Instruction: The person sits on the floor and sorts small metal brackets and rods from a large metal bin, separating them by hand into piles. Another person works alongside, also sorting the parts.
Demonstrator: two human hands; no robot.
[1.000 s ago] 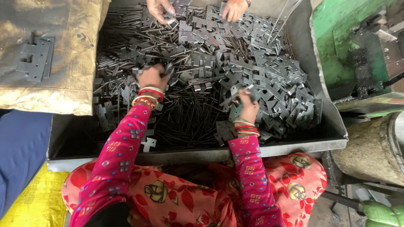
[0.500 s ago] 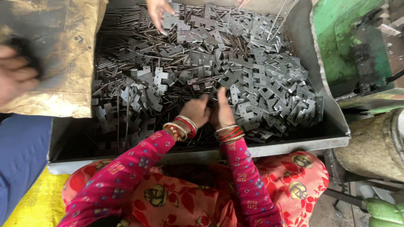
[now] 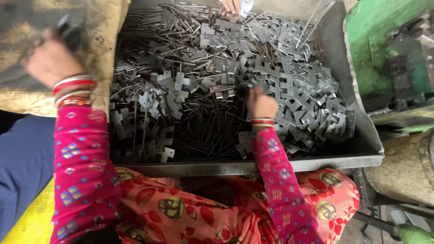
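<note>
Over the big metal tray (image 3: 280,165) full of parts, this person's got both hands going at once. The right hand (image 3: 261,103) is down near the middle of the tray, right where the heap of flat notched steel plates (image 3: 298,90) meets the pile of thin dark pins (image 3: 203,126). Fingers are curled down into the plates, looks like it's pinching one or two, but honestly I can't tell for sure what's actually in the grip from here.

The left hand (image 3: 52,61) is off past the tray's left wall, up over a brownish sack (image 3: 104,54), and it's closed around something dark. Too blurry to say what, maybe a finished piece.

My read: this is the sorting/pick-up bit, one hand dropping stuff off to the side while the other fishes for the next plate. Next move probably needs a clean single plate teased off the pile, since they're all tangled and overlapping, plus a pin from the patch just left of that hand.

There's someone else's hand (image 3: 231,6) at the far edge of the tray too.
</note>
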